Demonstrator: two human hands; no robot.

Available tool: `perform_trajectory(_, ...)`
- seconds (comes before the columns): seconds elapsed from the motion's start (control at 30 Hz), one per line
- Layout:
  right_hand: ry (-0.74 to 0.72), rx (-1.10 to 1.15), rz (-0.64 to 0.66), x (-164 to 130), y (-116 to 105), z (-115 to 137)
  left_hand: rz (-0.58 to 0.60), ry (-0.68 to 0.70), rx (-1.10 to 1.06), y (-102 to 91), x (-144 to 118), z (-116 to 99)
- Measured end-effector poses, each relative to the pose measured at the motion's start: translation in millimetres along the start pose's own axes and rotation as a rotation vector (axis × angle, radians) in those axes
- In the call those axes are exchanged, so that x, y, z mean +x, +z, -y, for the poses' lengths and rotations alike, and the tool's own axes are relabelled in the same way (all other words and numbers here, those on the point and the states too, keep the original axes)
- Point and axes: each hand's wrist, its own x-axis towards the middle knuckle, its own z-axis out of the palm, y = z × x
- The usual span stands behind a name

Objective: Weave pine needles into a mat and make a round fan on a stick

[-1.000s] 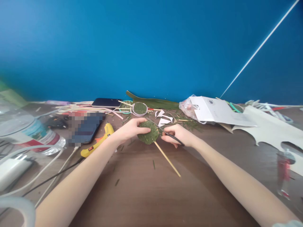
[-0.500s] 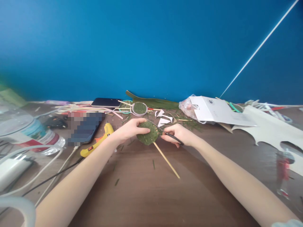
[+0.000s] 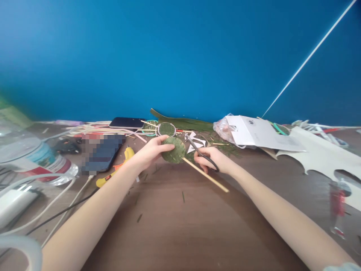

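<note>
Table (image 3: pixel 180 226) — brown, littered with clippings.
Left hand (image 3: pixel 150 152) — closed on green disc (image 3: pixel 174 149), held above table, stick (image 3: pixel 205 175) trailing right.
Right hand (image 3: pixel 210 158) — fingers through scissors (image 3: pixel 200 152), blades just beside the disc; best trimmed in small snips, turning the disc.

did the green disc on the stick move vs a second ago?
Yes. The green disc in the left hand went up, toward the round frame by the wall, and its stick swung flatter, rightward.
</note>
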Motion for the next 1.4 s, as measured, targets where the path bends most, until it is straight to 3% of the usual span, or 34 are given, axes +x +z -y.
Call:
perform_trajectory(0.33,-0.021,0.011,0.023,1,9,-1,0.004,0.069,-0.157,-2.1,4,5)
perform_trajectory(0.53,-0.086,0.015,0.051,2,13,-8,-0.101,0.060,-0.197,2.9,4,5)
perform_trajectory(0.7,-0.089,-0.004,0.046,0,14,-4,-0.052,0.048,-0.194,8.1,3,8)
perform_trajectory(1.4,-0.116,-0.092,-0.122,3,18,-10,-0.035,0.034,-0.212,13.5,2,14)
